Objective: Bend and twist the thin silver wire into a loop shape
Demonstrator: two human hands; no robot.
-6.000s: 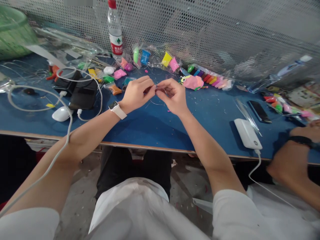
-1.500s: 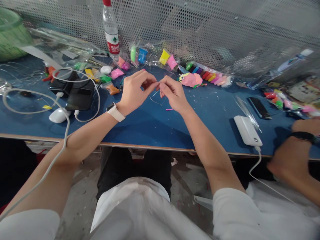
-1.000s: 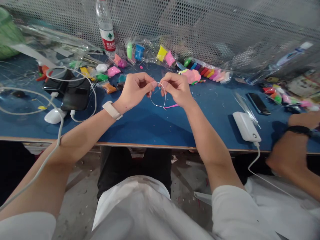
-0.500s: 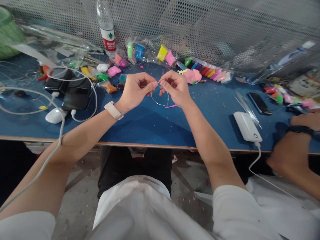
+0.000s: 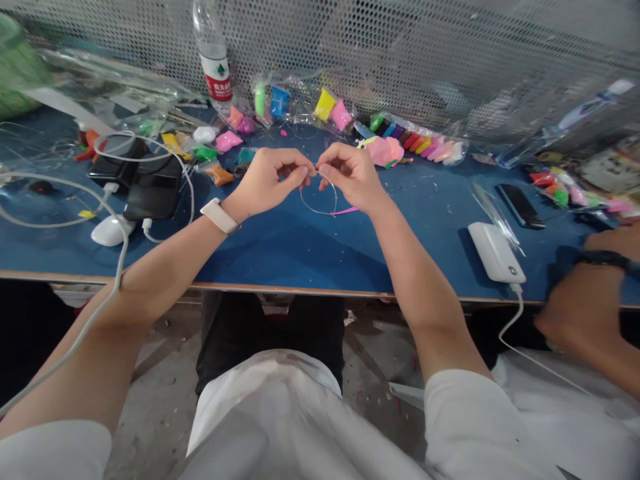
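Note:
My left hand [image 5: 270, 181] and my right hand [image 5: 350, 176] meet above the blue table [image 5: 310, 247], both pinching a thin silvery wire loop [image 5: 316, 207] at its top. The loop hangs down between the hands, and a short pink strip [image 5: 346, 212] sticks out at its lower right. A white watch [image 5: 219, 216] is on my left wrist. Just behind my right hand lies a pink clay figure [image 5: 384, 151].
Small bags of coloured clay [image 5: 280, 113] and a row of clay sticks [image 5: 425, 147] line the back by the mesh wall. A water bottle [image 5: 213, 57] stands at the back. Phones and white cables [image 5: 145, 183] lie left; a white power bank [image 5: 496, 252] and a co-worker's arm [image 5: 595, 293] right.
Six seconds ago the hands pinched something small together; a wire loop has since opened below them. In the last half second the hands hardly moved.

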